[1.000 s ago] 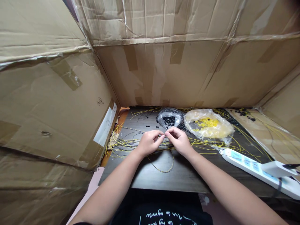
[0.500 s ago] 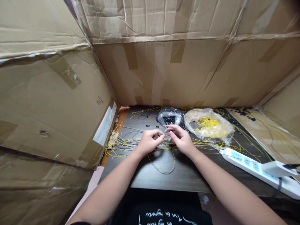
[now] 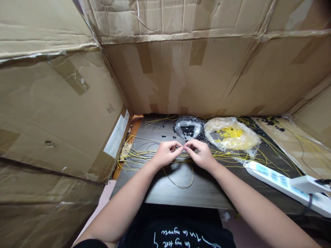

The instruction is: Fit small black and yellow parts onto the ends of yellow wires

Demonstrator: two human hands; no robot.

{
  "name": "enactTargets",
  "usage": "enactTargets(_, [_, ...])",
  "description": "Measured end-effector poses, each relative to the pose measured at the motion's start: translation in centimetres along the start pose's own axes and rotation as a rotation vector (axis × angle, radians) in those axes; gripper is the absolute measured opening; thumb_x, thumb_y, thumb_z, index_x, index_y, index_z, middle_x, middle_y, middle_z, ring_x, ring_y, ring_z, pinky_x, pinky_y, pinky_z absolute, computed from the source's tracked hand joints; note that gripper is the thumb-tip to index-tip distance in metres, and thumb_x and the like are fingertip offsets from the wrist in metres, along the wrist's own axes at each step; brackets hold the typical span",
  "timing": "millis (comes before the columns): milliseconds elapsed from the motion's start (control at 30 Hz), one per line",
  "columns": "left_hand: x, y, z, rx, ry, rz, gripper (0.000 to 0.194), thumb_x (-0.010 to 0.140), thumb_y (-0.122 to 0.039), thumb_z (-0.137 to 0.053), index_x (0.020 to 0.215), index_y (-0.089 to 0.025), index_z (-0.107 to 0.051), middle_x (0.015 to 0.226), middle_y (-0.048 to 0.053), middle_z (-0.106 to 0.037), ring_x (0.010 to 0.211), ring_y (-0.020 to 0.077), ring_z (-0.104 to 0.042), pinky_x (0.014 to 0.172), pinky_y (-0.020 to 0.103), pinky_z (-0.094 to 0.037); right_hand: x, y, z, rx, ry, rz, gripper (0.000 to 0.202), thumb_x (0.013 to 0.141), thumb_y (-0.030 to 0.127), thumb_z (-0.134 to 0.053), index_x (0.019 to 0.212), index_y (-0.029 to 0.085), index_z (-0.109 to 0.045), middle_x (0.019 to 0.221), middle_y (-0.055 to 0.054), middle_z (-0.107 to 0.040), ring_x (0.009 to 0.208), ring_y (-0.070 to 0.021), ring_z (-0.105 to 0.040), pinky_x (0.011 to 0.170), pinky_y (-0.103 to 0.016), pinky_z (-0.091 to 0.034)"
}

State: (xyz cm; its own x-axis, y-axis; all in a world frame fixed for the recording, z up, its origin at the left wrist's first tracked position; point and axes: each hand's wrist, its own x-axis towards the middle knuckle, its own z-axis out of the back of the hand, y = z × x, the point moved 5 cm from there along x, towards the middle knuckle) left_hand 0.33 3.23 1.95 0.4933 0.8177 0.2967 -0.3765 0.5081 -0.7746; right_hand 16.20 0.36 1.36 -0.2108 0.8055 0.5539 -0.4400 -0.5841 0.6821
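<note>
My left hand [image 3: 168,153] is closed in a pinch above the table, with its fingertips on the end of a thin wire. A loop of yellow and dark wire [image 3: 191,179] hangs below the hands toward the table's front. My right hand [image 3: 201,154] is pinched too, its thumb and finger meeting the left fingertips. Whatever is between the right fingers is too small and hidden to make out. Under and behind both hands lies a bundle of yellow and black wires [image 3: 139,156] stretched across the table.
Behind the hands sits a clear bag of small black parts [image 3: 187,131]. To its right is a bag of small yellow parts [image 3: 230,132]. A white power strip [image 3: 274,181] lies at the right. Cardboard walls [image 3: 165,79] enclose the dark table [image 3: 165,198].
My right hand's fingers have closed and come together with the left fingertips; before, they were spread slightly apart. The view has shifted a little.
</note>
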Motion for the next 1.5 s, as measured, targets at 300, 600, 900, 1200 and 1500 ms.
enactTargets(300, [-0.2,-0.6,0.1,0.155,-0.051,-0.105,0.025,0.091,-0.035,-0.056,0.086,-0.016,-0.07,0.053,-0.006,-0.039,0.052,0.008,-0.035,0.054,0.022,-0.028,0.0,0.1,-0.1,-0.086,-0.001,0.022,0.019,0.096,0.033,-0.052,0.09,0.02,-0.064,0.083,-0.005,-0.065,0.07,-0.0156,-0.056,0.067,-0.03,-0.045])
enactTargets(600, [-0.2,-0.7,0.4,0.126,-0.09,-0.115,0.024,0.089,-0.034,-0.058,0.082,-0.016,-0.072,0.054,-0.005,-0.046,0.052,0.0081,-0.036,0.054,0.021,-0.03,0.1,0.1,0.0,-0.019,-0.016,-0.032,0.026,0.096,0.036,-0.051,0.079,0.019,-0.061,0.074,-0.003,-0.06,0.066,-0.0144,-0.053,0.064,-0.029,-0.042])
enactTargets(900, [-0.2,-0.6,0.5,0.126,-0.119,-0.122,0.023,0.088,-0.033,-0.059,0.082,-0.016,-0.073,0.054,-0.004,-0.049,0.051,0.0078,-0.037,0.054,0.021,-0.03,-0.2,-0.6,0.3,0.079,-0.064,-0.135,0.024,0.095,0.039,-0.052,0.091,0.019,-0.063,0.079,-0.004,-0.064,0.063,-0.0134,-0.055,0.062,-0.028,-0.046])
enactTargets(1200, [-0.2,-0.5,0.3,0.147,-0.103,-0.13,0.026,0.089,-0.035,-0.057,0.082,-0.015,-0.073,0.056,-0.002,-0.053,0.052,0.0083,-0.039,0.054,0.021,-0.031,-0.1,0.4,-0.4,-0.016,-0.038,-0.01,0.017,0.095,0.033,-0.053,0.091,0.02,-0.064,0.085,-0.005,-0.063,0.068,-0.0147,-0.055,0.065,-0.03,-0.046])
enactTargets(1500, [-0.3,-0.5,0.4,0.149,-0.125,-0.138,0.023,0.088,-0.033,-0.059,0.083,-0.016,-0.073,0.055,-0.003,-0.053,0.052,0.0083,-0.04,0.055,0.021,-0.032,-0.2,0.5,-0.2,-0.038,-0.058,-0.017,0.017,0.094,0.032,-0.055,0.085,0.02,-0.062,0.081,-0.005,-0.061,0.067,-0.0145,-0.055,0.064,-0.03,-0.045])
